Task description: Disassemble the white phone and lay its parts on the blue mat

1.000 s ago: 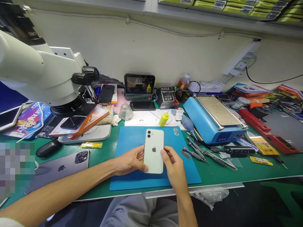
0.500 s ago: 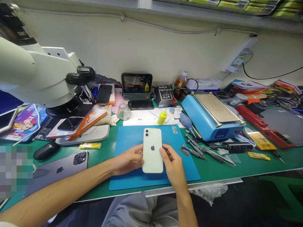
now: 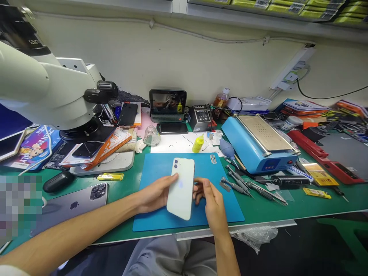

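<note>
head view: a white phone [image 3: 181, 188] is just below the middle of the frame, back side up with its camera corner at the top, tilted so its right edge is raised, held just above a blue mat [image 3: 161, 168]. the left hand [image 3: 156, 193] grips it from the left, its fingers [image 3: 172, 178] closed on the phone's left edge. the right hand [image 3: 211, 201] meets the right edge, its fingers [image 3: 201, 188] curled against that side and partly hidden behind the phone, so how far they wrap round cannot be told.

the mat lies on a green bench [image 3: 287, 209]. just right of the mat is a loose bunch of grey screwdrivers [image 3: 237, 184]. above the mat stand a small yellow bottle [image 3: 198, 143] and a glass jar [image 3: 151, 136], and a blue blower [image 3: 227, 147] lies near the mat's upper right corner. a blue heating machine [image 3: 258, 147] with a metal top sits to the right of those. a small screen [image 3: 168, 103] stands against the wall at upper centre. a white microscope [image 3: 43, 88] fills the upper left, and a grey phone [image 3: 71, 203] lies face down at lower left, well apart from the hands.
</note>
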`<act>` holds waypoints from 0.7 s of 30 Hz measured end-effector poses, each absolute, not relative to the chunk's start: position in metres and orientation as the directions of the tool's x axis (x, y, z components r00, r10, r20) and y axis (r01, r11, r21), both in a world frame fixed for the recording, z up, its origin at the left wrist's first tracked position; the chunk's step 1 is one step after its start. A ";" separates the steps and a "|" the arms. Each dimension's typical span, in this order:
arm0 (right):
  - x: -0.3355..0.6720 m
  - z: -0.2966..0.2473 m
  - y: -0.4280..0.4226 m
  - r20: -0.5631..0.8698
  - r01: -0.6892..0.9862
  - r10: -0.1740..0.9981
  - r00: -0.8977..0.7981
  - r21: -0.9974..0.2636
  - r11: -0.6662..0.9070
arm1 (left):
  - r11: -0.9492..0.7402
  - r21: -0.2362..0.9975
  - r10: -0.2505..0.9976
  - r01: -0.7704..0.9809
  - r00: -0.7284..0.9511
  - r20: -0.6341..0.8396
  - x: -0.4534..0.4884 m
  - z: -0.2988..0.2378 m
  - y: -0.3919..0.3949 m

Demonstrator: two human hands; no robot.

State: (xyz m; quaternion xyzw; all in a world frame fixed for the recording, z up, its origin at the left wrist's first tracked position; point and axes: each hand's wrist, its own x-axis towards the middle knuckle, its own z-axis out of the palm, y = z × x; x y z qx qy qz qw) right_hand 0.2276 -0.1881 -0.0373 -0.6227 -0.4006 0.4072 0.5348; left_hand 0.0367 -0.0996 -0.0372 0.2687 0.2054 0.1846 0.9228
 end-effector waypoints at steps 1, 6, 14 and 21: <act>0.227 -0.037 -0.188 -0.081 0.050 0.934 0.347 -0.993 -0.105 | 0.797 0.554 0.451 -0.241 0.847 -0.281 0.037 -0.039 -0.099; 0.227 -0.033 -0.185 -0.088 0.028 0.931 0.355 -0.994 -0.104 | 0.851 0.445 0.406 -0.280 0.887 -0.218 0.031 -0.049 -0.089; 0.230 -0.035 -0.183 -0.096 0.034 0.927 0.364 -0.993 -0.116 | 0.908 0.304 0.348 -0.287 0.922 -0.168 0.016 -0.060 -0.079; 0.233 -0.041 -0.181 -0.107 0.040 0.923 0.370 -0.991 -0.131 | 0.927 0.304 0.281 -0.219 0.943 -0.180 0.020 -0.067 -0.080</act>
